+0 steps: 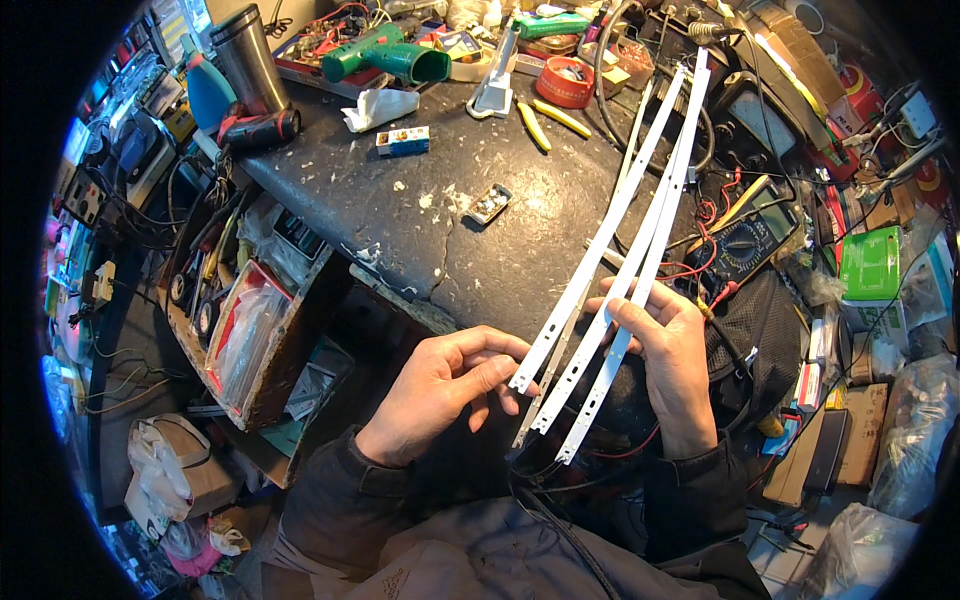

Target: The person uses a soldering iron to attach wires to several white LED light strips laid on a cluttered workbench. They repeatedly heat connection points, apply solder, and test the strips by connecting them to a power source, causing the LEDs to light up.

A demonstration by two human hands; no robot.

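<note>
Several long, thin white strips with small slots, resembling LED light bars, slant from my lap up across the right part of the workbench. My right hand (pixel 672 350) is closed around the middle strip (pixel 573 372) and the right strip (pixel 592 412), thumb on top. At the lower end of the left strip (pixel 560 318), my left hand (pixel 435 395) has its thumb and index finger at the edge, the index fingertip partly behind it. A thinner, darker strip shows beneath, its lower end between the white ones.
On the dark workbench (pixel 330 190) lie a small tray of parts (pixel 489 205), a small box (pixel 403 141), yellow-handled pliers (pixel 541 127) and red tape (pixel 565 82). A multimeter (pixel 745 240) with red leads sits right of the strips. An open drawer (pixel 290 370) juts out at left.
</note>
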